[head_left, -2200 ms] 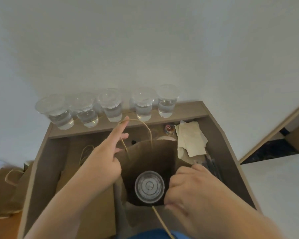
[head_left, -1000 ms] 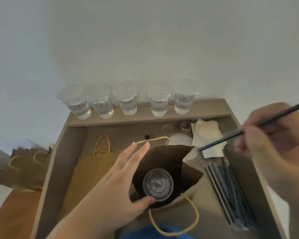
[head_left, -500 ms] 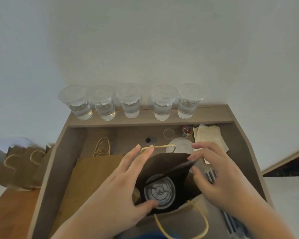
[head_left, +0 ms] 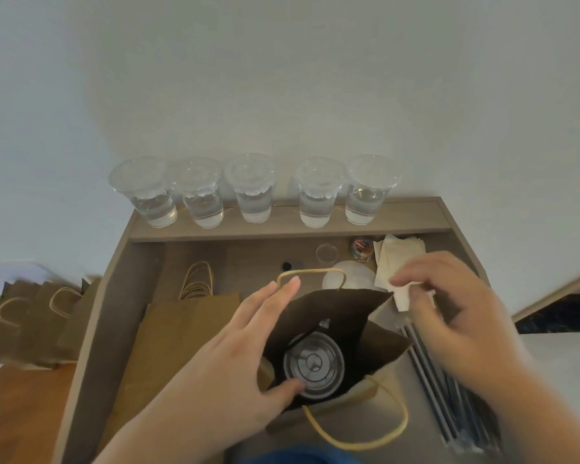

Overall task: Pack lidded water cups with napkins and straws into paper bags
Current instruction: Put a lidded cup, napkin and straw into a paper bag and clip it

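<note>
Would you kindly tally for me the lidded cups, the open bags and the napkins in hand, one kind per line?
Lidded cups on the back shelf: 5
Open paper bag: 1
Lidded cup inside that bag: 1
Napkin pinched by the right hand: 1
Total: 8
The straws and the flat bags are too bunched to count.

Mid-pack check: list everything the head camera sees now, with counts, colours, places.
open bag: one, brown, centre.
packed cup: one, clear, lidded, inside the open bag.
lidded water cups: five, clear, row on the back ledge.
flat bags: stack, brown, left of the open bag; others far left.
napkin pile: off-white, back right.
held napkin: one, off-white, over the bag's right corner.
straws: bundle, dark, right side.
whitish round lids: count unclear, behind the bag.
small jar: one, multicoloured, beside the napkin pile.
left hand: spreads the bag mouth.
right hand: pinches the held napkin.
</note>
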Demonstrator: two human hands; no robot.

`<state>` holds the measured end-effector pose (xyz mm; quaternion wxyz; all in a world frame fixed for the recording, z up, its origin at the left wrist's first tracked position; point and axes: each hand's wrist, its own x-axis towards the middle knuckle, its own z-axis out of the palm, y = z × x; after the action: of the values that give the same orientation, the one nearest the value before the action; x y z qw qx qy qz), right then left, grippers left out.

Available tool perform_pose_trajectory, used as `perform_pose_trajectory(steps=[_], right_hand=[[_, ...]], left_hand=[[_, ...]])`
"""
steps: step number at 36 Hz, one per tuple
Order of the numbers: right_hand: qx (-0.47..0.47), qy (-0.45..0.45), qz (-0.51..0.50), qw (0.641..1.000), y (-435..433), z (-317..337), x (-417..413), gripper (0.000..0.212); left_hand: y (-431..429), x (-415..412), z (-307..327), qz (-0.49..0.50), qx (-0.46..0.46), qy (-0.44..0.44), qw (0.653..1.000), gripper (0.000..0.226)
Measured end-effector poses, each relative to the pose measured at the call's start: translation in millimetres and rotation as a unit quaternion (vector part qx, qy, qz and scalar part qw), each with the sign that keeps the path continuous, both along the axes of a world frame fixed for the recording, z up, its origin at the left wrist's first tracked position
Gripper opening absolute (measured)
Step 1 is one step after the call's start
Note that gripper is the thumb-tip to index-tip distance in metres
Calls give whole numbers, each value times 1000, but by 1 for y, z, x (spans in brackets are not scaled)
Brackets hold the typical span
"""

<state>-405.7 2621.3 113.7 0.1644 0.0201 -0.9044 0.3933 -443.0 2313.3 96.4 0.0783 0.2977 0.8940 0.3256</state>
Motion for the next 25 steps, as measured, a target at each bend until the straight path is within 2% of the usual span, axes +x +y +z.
perform_pose_trajectory(steps=[2, 4, 8, 11, 20, 25], right_hand=[[-41, 7, -79, 996, 15, -12, -5, 27], [-83, -39, -135, 987, 31, -37, -18, 26], [-77, -201, -153, 965, 58, -103, -60, 25], [-64, -255, -150, 953, 69, -136, -88, 22], [11, -328, -214, 920, 92, -177, -146, 60], [22, -320, -244, 915, 103, -190, -157, 50]], left_hand=[[-1, 1, 1, 1, 5, 8, 1000, 115], [-1, 1, 2, 4, 13, 10, 1000, 114], [2, 2, 3, 21, 13, 11, 1000, 114], [5, 6, 5, 36, 14, 11, 999, 113], [14, 17, 6, 86, -2, -2, 996, 108], [23, 24, 4, 112, -6, -8, 994, 107]])
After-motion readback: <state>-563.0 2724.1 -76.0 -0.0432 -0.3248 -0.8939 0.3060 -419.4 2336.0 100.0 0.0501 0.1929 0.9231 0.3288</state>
